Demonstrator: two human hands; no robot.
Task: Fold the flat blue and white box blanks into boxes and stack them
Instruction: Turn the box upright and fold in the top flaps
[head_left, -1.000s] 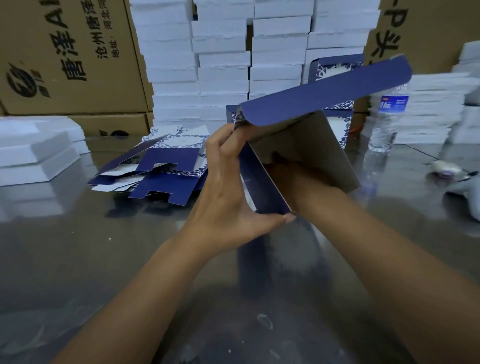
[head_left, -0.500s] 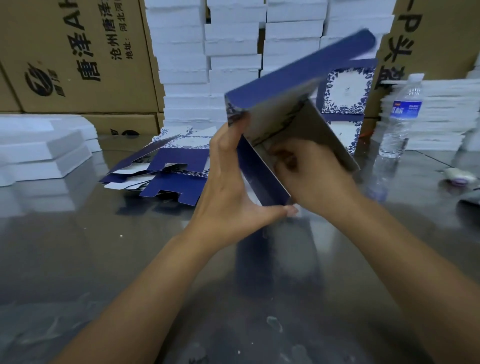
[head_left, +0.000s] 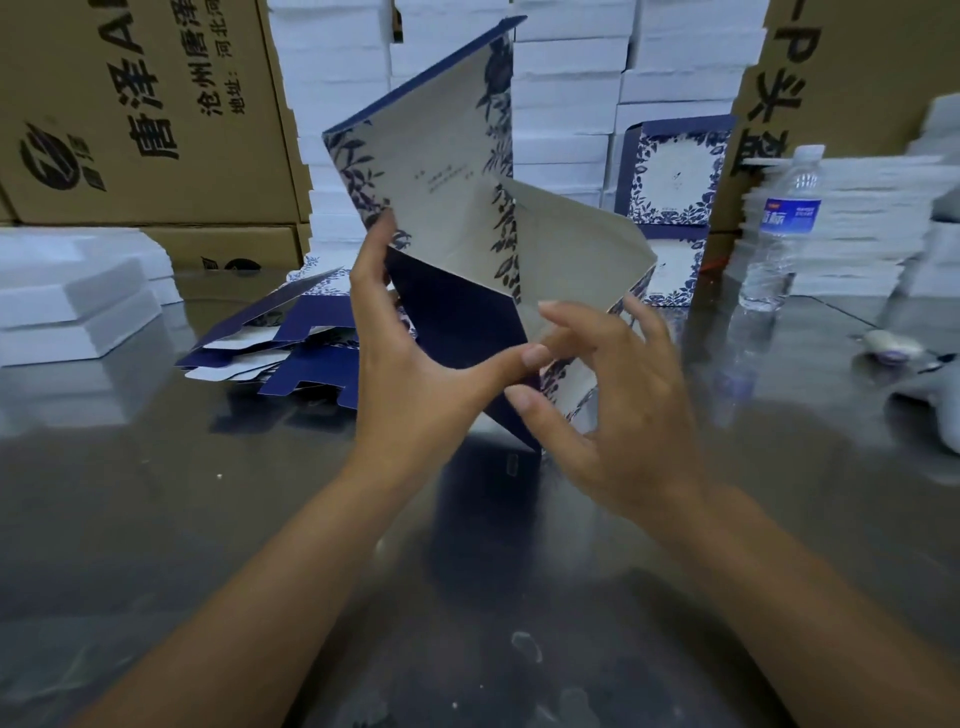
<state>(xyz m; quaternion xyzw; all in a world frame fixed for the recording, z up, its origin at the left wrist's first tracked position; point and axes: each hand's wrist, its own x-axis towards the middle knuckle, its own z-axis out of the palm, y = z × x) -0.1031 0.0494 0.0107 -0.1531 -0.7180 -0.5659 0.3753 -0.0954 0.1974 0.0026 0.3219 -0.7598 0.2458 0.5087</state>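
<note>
I hold the half-folded box blank (head_left: 441, 208) upright over the desk (head_left: 156, 519), just right of the pile of flat blanks (head_left: 291, 353). My left hand (head_left: 410, 364) grips its navy panel, fingers (head_left: 382, 228) on the upper edge and thumb at the lower corner. My right hand (head_left: 618, 410) is spread loose beside the grey flap, holding nothing. The card looks light and springy and would crease easily, so I'd hold it near the scored folds.

Dim, cool indoor light; soft picture overall.
I note pale sheen and dark reflections on the glossy table (head_left: 156, 519), motion smear on the water bottle (head_left: 779, 218) and right-hand white stacks (head_left: 857, 234), and cartons (head_left: 130, 104) bowed at the frame edge.
</note>
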